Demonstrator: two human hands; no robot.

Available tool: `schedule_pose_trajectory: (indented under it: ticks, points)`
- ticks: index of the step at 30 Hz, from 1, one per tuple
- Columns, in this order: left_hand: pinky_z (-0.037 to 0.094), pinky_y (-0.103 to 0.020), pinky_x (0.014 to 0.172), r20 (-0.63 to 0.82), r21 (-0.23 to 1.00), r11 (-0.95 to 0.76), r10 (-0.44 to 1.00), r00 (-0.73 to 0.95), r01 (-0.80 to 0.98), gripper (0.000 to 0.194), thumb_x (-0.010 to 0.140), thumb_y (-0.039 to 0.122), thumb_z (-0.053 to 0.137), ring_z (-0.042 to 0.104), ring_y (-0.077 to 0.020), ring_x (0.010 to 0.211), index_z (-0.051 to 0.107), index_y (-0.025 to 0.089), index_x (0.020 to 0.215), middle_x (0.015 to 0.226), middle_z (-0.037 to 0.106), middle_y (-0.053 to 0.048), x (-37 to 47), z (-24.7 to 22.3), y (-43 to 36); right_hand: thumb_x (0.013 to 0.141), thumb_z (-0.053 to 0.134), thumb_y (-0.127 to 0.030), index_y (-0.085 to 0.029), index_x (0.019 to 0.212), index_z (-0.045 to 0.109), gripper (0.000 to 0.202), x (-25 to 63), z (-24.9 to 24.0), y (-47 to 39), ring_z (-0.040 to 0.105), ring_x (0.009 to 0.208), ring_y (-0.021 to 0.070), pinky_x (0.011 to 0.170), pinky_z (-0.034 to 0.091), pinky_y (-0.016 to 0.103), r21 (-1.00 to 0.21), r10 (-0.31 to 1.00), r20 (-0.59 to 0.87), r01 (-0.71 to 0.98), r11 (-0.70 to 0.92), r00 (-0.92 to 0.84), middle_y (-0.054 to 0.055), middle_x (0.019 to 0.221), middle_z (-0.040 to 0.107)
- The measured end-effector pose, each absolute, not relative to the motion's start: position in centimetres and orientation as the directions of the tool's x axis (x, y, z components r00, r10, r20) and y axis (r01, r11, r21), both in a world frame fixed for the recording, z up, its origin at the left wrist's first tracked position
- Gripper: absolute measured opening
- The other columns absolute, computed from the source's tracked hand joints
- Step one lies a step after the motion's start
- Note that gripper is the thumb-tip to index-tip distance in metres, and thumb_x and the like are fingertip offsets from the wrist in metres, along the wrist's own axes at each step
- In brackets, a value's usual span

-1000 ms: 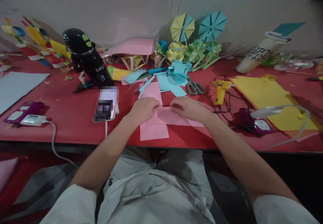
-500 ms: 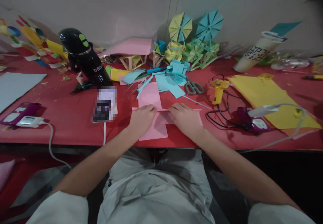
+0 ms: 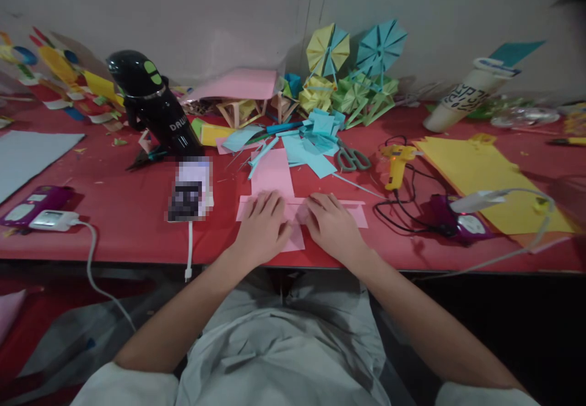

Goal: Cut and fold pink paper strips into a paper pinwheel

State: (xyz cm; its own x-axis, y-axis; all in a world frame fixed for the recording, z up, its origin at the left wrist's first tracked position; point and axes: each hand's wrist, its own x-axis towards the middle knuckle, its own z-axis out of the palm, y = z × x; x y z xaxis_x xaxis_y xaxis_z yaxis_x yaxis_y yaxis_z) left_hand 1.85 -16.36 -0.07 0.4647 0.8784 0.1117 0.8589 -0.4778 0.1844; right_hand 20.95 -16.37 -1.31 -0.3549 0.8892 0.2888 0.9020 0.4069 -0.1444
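A pink paper strip (image 3: 359,215) lies crosswise near the table's front edge, with a narrow folded band along its far side. It crosses over a longer pink paper piece (image 3: 272,174) that points away from me. My left hand (image 3: 262,226) rests flat on the strip's left half, fingers stretched and thumb out to the side. At the strip's right half, my right hand (image 3: 336,223) has its fingers bent together against the folded band; its thumb is partly hidden. Blue paper scraps (image 3: 315,143) and grey-handled scissors (image 3: 352,158) lie beyond the hands.
A yellow glue gun (image 3: 397,165) with a black cord lies to the right, near yellow paper sheets (image 3: 476,180) and a purple power socket (image 3: 467,226). A phone (image 3: 190,189) and black bottle (image 3: 155,113) are on the left. Folded paper flowers (image 3: 357,58) stand at the back.
My left hand has gone from gripping the strip's far edge to lying flat on it, fingers extended. The band now lies flatter, and my right hand has shifted slightly toward me.
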Motion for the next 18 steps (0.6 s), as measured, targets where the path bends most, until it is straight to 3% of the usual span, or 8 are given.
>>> schedule_pose_trajectory:
  ticks: [5,10,18]
  points:
    - [0.024,-0.051,0.12,0.109,0.169,-0.473,0.881,0.461,0.865,0.054,0.097,0.036,0.038,0.033,-0.0337,0.146,0.044,0.012,0.144,0.157,0.039,-0.016,1.7,-0.4,-16.4,0.093,0.041,-0.02,-0.01,0.121,0.064,0.038,20.5,-1.4,-16.6,0.057,0.12,0.0326,0.113,0.034,0.053,-0.156,0.892,0.295,0.904,0.398,-0.342,0.019,0.128,0.062]
    - [0.022,-0.052,0.12,0.105,0.139,-0.49,0.871,0.479,0.86,0.054,0.096,0.036,0.038,0.03,-0.033,0.147,0.042,0.017,0.147,0.158,0.037,-0.012,1.5,-0.7,-16.5,0.096,0.037,-0.023,-0.01,0.14,0.051,0.048,18.9,-1.5,-17.1,0.045,0.139,0.0309,0.118,0.026,0.056,-0.184,0.886,0.283,0.886,0.426,-0.367,0.018,0.147,0.051]
    - [0.019,-0.051,0.122,0.058,0.153,-0.482,0.876,0.48,0.862,0.056,0.098,0.035,0.034,0.026,-0.0301,0.15,0.038,0.017,0.151,0.161,0.032,-0.01,1.2,-0.3,-16.4,0.103,0.025,-0.031,-0.007,0.147,0.044,0.054,19.9,-1.3,-17.6,0.032,0.147,0.0264,0.121,0.025,0.049,-0.215,0.899,0.176,0.876,0.433,-0.401,0.015,0.157,0.037]
